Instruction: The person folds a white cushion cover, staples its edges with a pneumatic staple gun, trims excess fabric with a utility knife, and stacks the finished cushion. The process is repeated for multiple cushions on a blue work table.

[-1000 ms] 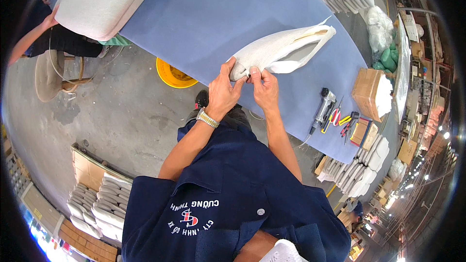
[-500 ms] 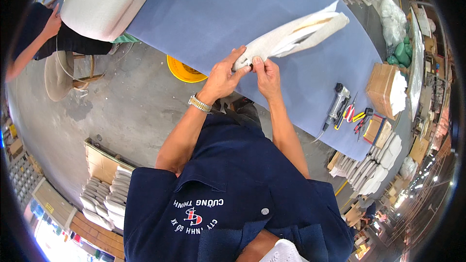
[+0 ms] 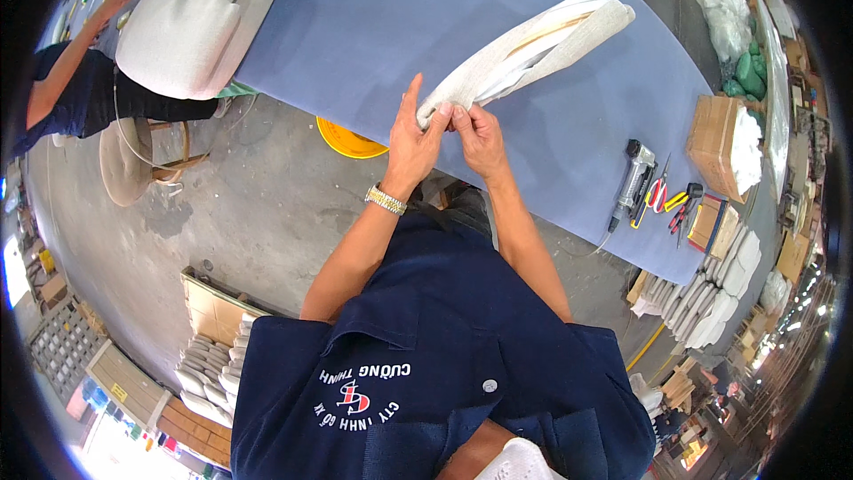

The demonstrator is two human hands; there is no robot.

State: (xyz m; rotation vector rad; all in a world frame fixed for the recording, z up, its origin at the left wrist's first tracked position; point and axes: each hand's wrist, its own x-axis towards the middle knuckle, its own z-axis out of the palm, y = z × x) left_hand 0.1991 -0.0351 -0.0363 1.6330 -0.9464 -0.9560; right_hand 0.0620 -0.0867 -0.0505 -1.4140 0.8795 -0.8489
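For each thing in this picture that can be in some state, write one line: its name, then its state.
Left hand: pinching the cover's near end.
Right hand: pinching the same end.
Beige fabric cover: held by one end over the blue table, far end open.
Staple gun: lying untouched.
Scissors: lying beside it.
Cardboard box: open, white material inside.

Place: upholstery workshop.
Table: long blue work table (image 3: 373, 18).
Tools: staple gun (image 3: 633, 180), scissors (image 3: 657, 191).
Stock: stacked pale cushions (image 3: 711, 302), cardboard box (image 3: 711, 133).
Floor: bare concrete (image 3: 258, 213).
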